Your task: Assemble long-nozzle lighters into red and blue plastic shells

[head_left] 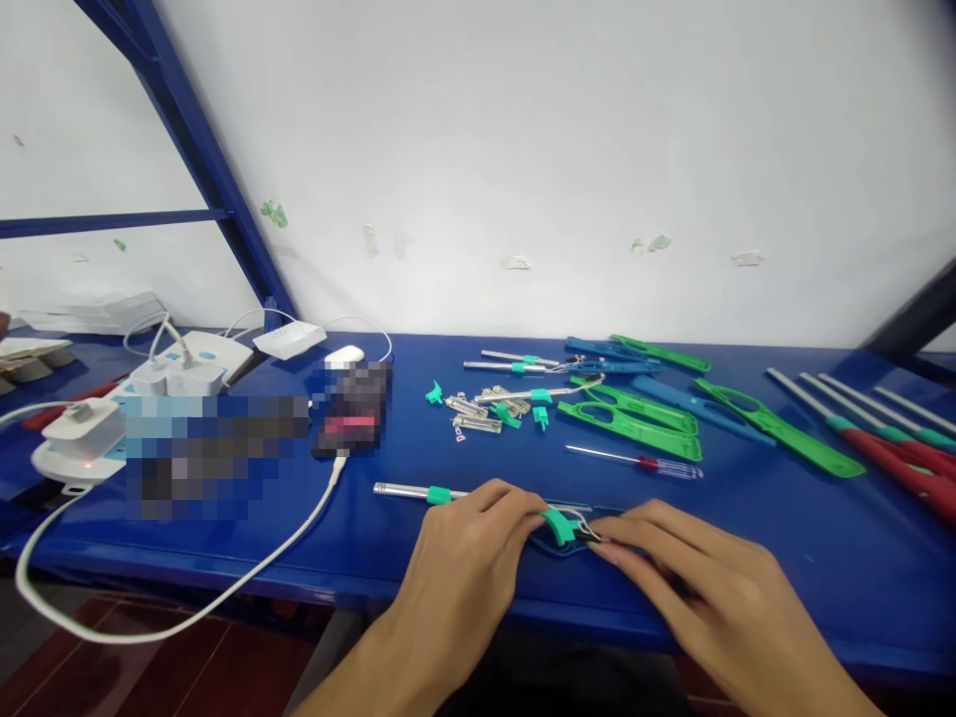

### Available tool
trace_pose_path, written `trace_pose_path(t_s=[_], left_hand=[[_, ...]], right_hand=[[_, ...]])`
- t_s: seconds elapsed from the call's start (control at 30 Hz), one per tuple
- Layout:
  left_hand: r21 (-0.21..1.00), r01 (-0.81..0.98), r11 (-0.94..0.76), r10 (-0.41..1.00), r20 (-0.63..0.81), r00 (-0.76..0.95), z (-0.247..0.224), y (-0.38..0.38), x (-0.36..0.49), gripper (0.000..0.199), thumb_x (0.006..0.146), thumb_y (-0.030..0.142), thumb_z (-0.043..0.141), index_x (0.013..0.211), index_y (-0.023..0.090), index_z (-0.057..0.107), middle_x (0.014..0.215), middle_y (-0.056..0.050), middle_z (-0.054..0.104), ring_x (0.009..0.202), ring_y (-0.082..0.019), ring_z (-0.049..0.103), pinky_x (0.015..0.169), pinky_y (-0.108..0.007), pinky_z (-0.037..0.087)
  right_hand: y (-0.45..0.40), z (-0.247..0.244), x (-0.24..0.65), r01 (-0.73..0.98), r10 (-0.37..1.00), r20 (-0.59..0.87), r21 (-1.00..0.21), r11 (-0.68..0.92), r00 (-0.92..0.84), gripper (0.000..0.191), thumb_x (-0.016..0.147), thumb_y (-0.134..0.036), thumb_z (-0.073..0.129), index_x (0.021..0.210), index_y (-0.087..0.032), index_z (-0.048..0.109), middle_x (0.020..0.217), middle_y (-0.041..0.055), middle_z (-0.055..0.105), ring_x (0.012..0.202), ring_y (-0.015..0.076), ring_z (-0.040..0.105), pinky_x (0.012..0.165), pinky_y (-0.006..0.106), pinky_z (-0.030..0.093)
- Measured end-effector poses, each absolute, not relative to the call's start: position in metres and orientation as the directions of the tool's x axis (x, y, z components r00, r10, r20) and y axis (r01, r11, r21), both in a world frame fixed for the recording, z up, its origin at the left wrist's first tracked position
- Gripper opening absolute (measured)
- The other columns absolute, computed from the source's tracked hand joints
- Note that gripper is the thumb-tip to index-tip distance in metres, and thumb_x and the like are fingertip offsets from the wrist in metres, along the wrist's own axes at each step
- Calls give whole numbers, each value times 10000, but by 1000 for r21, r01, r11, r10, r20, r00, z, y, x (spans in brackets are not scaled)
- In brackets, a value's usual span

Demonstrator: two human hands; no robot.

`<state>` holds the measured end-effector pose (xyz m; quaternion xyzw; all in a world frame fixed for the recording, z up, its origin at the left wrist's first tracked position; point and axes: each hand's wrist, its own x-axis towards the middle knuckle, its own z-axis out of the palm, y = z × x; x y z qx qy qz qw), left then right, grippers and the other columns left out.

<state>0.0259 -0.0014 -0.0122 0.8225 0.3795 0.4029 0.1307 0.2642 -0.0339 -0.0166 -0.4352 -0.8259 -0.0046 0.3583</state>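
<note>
In front of me on the blue table lies a half-assembled long lighter: a silver metal tube (pixel 398 490) with a teal collar, ending in a dark blue handle shell (pixel 551 544). My left hand (pixel 478 543) is closed over the tube, its fingertips pinching a curved teal plastic piece (pixel 558 527). From the right, my right hand (pixel 694 568) presses finger and thumb onto a small black part (pixel 588 534) inside the shell. A thin white wire loops between the two hands. The fingers partly hide the shell and the tube's inner end.
Behind my hands lie a screwdriver (pixel 649 463), green handle shells (pixel 784 430), clear small tanks (pixel 478 424) and more tubes (pixel 504 367). Red-handled lighters (pixel 888 453) lie right. A phone (pixel 351 418), white cable (pixel 246 588) and power strip (pixel 112 448) take up the left.
</note>
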Motion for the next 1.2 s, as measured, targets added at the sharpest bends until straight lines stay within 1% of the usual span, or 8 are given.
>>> trace_pose_path(t_s=[0.3, 0.47, 0.6, 0.7, 0.87, 1.03, 1.13, 1.2], left_hand=[[493, 518, -699, 712, 547, 441, -15, 0, 26, 166, 1044, 111, 597, 1039, 190, 743, 918, -34, 776, 764, -206, 763, 729, -294, 597], [496, 478, -725, 688, 549, 474, -13, -2, 25, 238, 1047, 50, 541, 1099, 191, 725, 973, -39, 760, 768, -182, 741, 708, -265, 570], [460, 532, -711, 699, 541, 467, -14, -4, 25, 244, 1040, 42, 529, 1068, 196, 716, 884, -18, 715, 659, -165, 680, 615, -262, 503], [431, 561, -707, 699, 546, 461, -15, -4, 26, 249, 1058, 67, 496, 1029, 196, 707, 838, -14, 698, 638, -165, 665, 585, -264, 469], [423, 561, -711, 694, 552, 463, -16, -3, 27, 247, 1060, 79, 490, 987, 197, 694, 839, -21, 716, 693, -185, 702, 597, -268, 463], [426, 558, -712, 693, 552, 464, -18, -4, 27, 245, 1043, 61, 508, 997, 199, 705, 813, -16, 698, 621, -182, 669, 568, -280, 464], [405, 552, -729, 673, 572, 469, -18, -6, 27, 219, 1049, 89, 530, 1026, 198, 718, 827, -24, 722, 636, -186, 699, 584, -274, 505], [398, 537, -744, 657, 583, 478, -17, -7, 27, 176, 1052, 123, 556, 1056, 197, 717, 879, -32, 759, 708, -192, 746, 628, -264, 545]], right_hand=[[-36, -15, 265, 726, 720, 585, -299, 619, -373, 199, 1070, -219, 558, 1092, -269, 750, 1004, 19, 796, 841, 179, 785, 776, 261, 632], [-36, -14, 266, 712, 716, 584, -307, 632, -383, 190, 1063, -203, 571, 1092, -275, 744, 981, -2, 787, 817, 161, 774, 738, 247, 611], [-37, -12, 265, 708, 720, 571, -312, 634, -393, 194, 1065, -186, 562, 1089, -272, 733, 973, 2, 785, 831, 165, 770, 745, 251, 601], [-37, -10, 264, 712, 726, 568, -315, 628, -389, 203, 1067, -199, 549, 1056, -267, 740, 948, 7, 784, 806, 163, 769, 716, 245, 598], [-38, -10, 262, 705, 721, 574, -317, 634, -389, 199, 1067, -195, 549, 1044, -262, 735, 933, 6, 778, 782, 158, 762, 695, 240, 585], [-34, -11, 264, 699, 711, 592, -319, 639, -380, 193, 1071, -216, 559, 1037, -268, 742, 928, -1, 789, 774, 157, 770, 705, 228, 601], [-34, -23, 276, 685, 673, 607, -273, 676, -422, 216, 1060, -221, 559, 1067, -287, 764, 980, -3, 818, 825, 174, 797, 772, 224, 634], [-33, -41, 286, 645, 586, 637, -177, 744, -501, 275, 1021, -234, 595, 1191, -344, 780, 1080, -22, 838, 930, 215, 816, 850, 256, 650]])
